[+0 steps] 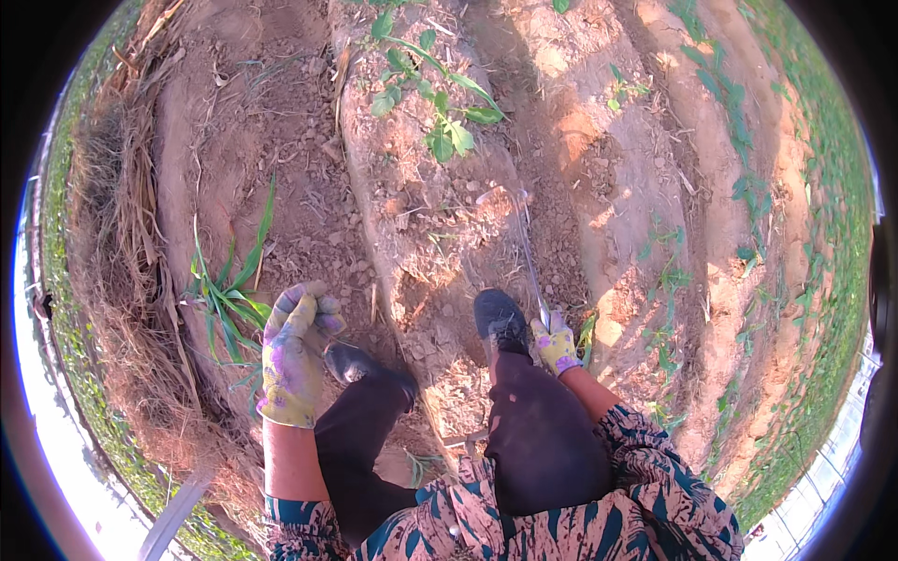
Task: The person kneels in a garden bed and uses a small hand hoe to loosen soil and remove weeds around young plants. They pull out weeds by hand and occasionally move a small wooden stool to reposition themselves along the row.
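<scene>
My left hand [298, 350], in a yellow glove with purple flowers, is raised beside a grassy plant [228, 301] with long blades. Its fingers are bent inward, and whether they hold anything is unclear. My right hand [554, 340], in a matching glove, grips the handle end of a thin metal tool [530, 256] beside my right shoe. The tool's shaft reaches forward over the soil, and its far end is blurred. Leafy green plants [442, 130] grow on the bed ahead.
My dark shoes [499, 319] stand on the loose soil. Dry stalks and straw [133, 203] lie heaped along the left. Rows of small plants [736, 133] run along the right, with a greener strip beyond. A pale post [175, 515] shows at the lower left.
</scene>
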Demonstrator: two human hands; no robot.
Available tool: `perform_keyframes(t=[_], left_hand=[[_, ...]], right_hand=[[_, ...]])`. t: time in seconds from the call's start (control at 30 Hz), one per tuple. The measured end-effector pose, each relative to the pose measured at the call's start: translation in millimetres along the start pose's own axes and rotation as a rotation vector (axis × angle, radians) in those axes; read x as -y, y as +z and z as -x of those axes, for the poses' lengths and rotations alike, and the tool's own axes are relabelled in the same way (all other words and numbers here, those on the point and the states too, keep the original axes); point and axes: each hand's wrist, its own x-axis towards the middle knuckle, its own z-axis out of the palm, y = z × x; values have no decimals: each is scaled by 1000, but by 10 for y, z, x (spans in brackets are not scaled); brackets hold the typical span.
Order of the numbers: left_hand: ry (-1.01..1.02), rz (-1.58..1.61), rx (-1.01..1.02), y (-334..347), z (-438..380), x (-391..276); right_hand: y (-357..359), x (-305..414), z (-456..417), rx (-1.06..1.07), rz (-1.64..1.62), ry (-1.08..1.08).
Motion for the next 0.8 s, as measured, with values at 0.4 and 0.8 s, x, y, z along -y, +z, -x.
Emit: perform_keyframes(t=[0.4, 0.8], left_hand=[[2, -23, -12, -2, -19, -31], [-10, -37, -11, 14, -50, -19]], right_hand=[[-435, 1520, -1678, 39, -631, 112], [-62, 1308, -1661, -47, -363, 0]])
